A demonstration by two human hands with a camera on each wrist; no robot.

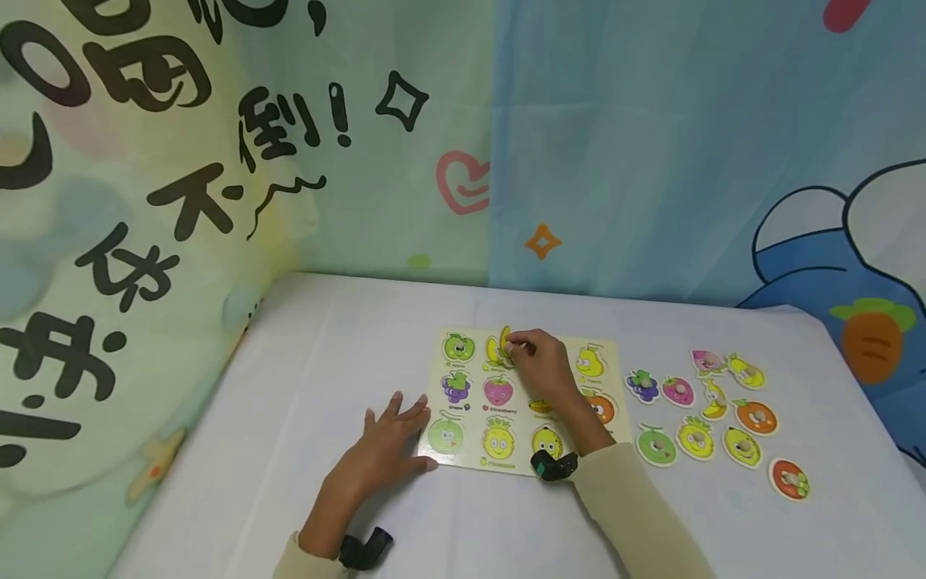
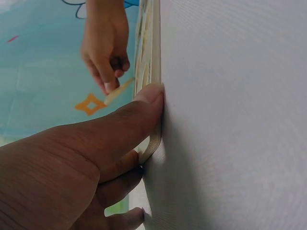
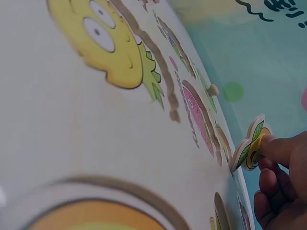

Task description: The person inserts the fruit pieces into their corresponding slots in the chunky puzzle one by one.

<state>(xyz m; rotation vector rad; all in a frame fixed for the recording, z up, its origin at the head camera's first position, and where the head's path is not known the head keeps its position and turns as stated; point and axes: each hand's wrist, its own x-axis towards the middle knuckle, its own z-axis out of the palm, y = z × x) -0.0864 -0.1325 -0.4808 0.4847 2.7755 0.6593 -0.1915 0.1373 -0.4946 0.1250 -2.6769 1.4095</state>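
A cream fruit puzzle board (image 1: 469, 438) lies on the table, printed with fruit faces and labels. My right hand (image 1: 541, 363) pinches a wooden fruit piece (image 3: 255, 146), yellow-orange with green leaves, between thumb and fingers. The piece stands tilted over the top row, beside the green apple (image 1: 459, 347); its exact kind is hard to tell. My left hand (image 1: 387, 446) rests at the board's near left corner with fingers spread. In the left wrist view, its thumb (image 2: 151, 100) touches the board's edge.
Several loose fruit pieces lie right of the board, among them an orange piece (image 1: 756, 417), a pineapple piece (image 1: 696, 439) and a tomato-like red piece (image 1: 790, 480). White cloth (image 1: 304, 362) covers the table. A printed curtain (image 1: 615, 161) hangs behind and at the left.
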